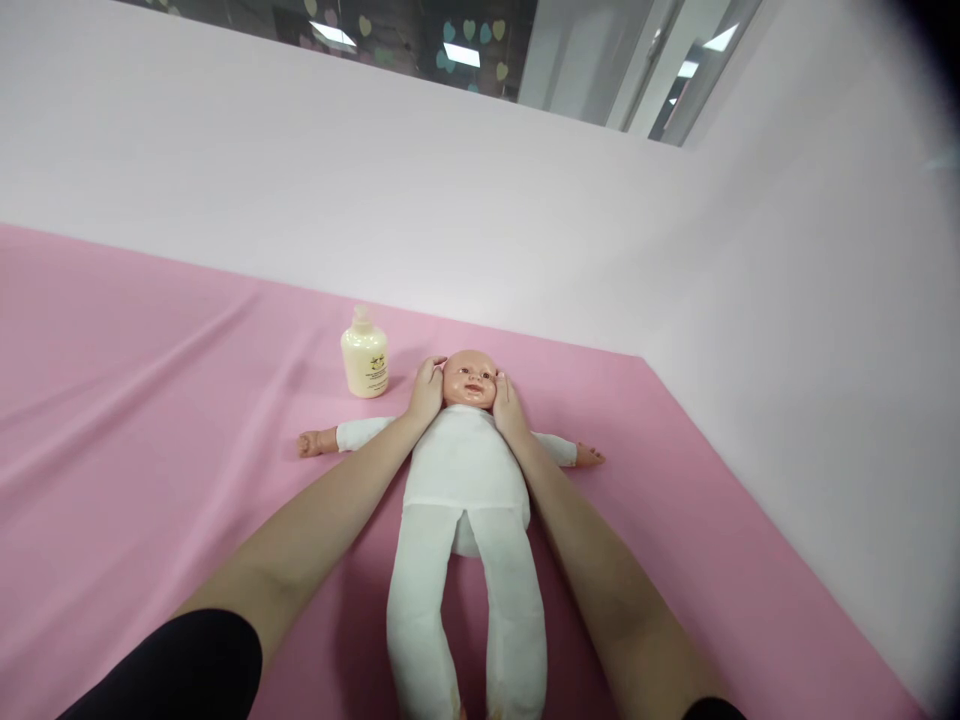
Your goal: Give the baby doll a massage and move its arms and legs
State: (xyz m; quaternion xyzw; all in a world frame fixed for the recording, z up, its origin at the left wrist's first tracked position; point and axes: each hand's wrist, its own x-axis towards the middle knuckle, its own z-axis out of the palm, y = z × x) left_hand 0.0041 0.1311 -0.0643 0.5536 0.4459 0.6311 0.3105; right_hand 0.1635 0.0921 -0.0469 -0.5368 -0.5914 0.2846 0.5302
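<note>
Both hands cup the head of a doll [466, 470], the left hand [426, 392] flat against one cheek and the right hand [508, 408] against the other, palms pressed on hard, glossy plastic. Bare forearms run back toward 6 o'clock, ending in black sleeves. Soft and limp in its white cloth suit, the doll lies face up on a smooth pink sheet [150, 400], legs toward 6 o'clock, arms spread. Wide open sheet lies at 9 o'clock; its edge at 3 o'clock meets a plain white wall. At 11 o'clock, just beside the left hand, stands a squat cream bottle [364, 355].
</note>
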